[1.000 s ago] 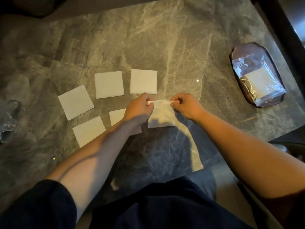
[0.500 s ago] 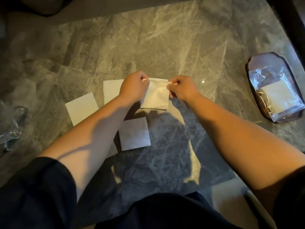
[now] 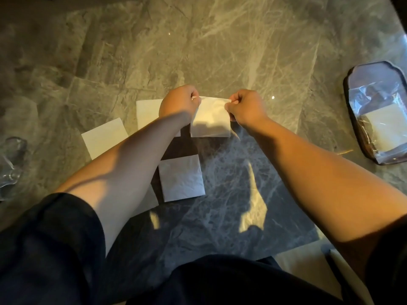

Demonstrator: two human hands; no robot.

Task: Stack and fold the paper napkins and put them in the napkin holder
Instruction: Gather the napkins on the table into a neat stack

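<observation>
Marble tabletop (image 3: 220,51), grey w/ pale veins, glossy; wide bare stretch beyond the held napkin (image 3: 210,119), more bare slab nearer the body. Held napkin: white, soft, slightly crumpled square, hanging by its top edge above the table. Left hand (image 3: 178,104) pinches its top-left corner, right hand (image 3: 246,107) its top-right, fingers clamped on the paper. Flat napkin (image 3: 181,178) just below it, two more napkins (image 3: 103,137) (image 3: 147,112) to its left, partly under the forearm. Far right of it, by the table edge: dark tray (image 3: 352,78) w/ clear plastic pack (image 3: 378,119) of napkins.
</observation>
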